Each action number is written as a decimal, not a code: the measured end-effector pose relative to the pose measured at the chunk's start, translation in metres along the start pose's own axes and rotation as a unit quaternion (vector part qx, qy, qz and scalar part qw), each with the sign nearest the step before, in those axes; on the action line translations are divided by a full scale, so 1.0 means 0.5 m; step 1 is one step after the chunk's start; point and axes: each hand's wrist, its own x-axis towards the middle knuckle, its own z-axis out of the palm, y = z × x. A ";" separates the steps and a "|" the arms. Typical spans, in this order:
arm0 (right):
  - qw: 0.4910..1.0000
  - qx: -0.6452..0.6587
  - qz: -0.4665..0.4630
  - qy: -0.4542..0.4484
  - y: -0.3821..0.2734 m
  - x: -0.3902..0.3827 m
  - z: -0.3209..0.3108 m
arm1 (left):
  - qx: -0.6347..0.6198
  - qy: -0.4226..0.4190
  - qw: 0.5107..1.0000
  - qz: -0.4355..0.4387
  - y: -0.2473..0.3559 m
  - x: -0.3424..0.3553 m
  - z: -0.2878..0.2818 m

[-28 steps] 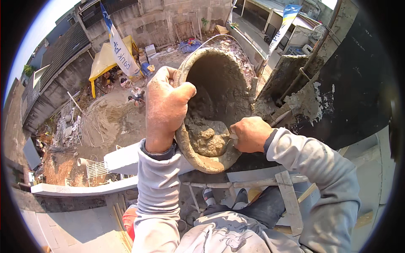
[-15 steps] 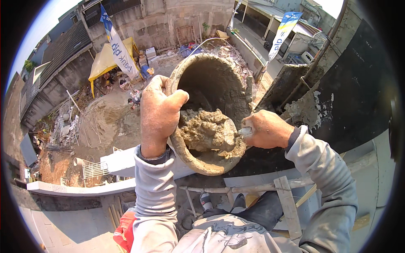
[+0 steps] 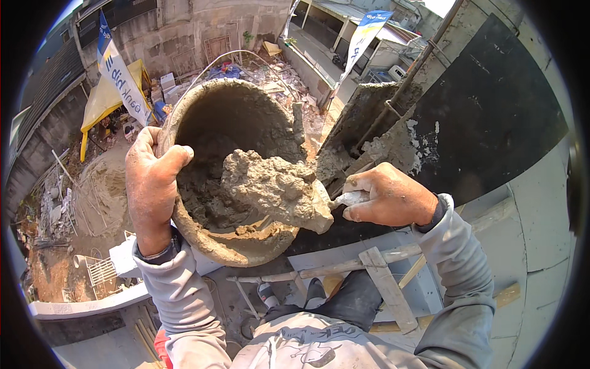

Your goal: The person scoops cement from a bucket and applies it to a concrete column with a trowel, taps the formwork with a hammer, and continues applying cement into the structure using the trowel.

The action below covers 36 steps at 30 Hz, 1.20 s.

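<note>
Overhanging bucket rim, laden trowel

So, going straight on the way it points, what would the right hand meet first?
Likely the bucket: the right hand points left toward it, gripping a trowel heaped with mortar. One view leaves depth unclear, so hand and trowel might pass over it instead.

Bucket: matt, rough, mortar-caked – base material hidden. Mortar heap at centre: lumpy, coarse, damp-looking. Trowel handle: pale, smeared. Sleeves: wrinkled matt cloth. Black sheet, right of frame: smooth, dull – mortar-spattered at left edge. Plank, lower centre: rough bare wood.
</note>
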 end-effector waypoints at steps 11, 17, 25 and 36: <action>0.873 0.319 0.364 0.064 0.270 -0.052 -0.156 | -0.062 -0.020 0.998 -0.026 -0.016 0.011 -0.030; 0.874 0.327 0.344 0.106 0.271 -0.044 -0.123 | -0.051 -0.035 0.998 -0.030 -0.004 -0.002 -0.009; 0.940 -0.193 0.268 0.087 0.227 -0.034 -0.020 | -0.027 -0.025 0.999 -0.024 -0.022 0.008 -0.040; 0.869 -0.414 0.222 0.153 0.221 -0.096 -0.012 | -0.082 0.003 0.996 -0.035 -0.021 -0.002 -0.032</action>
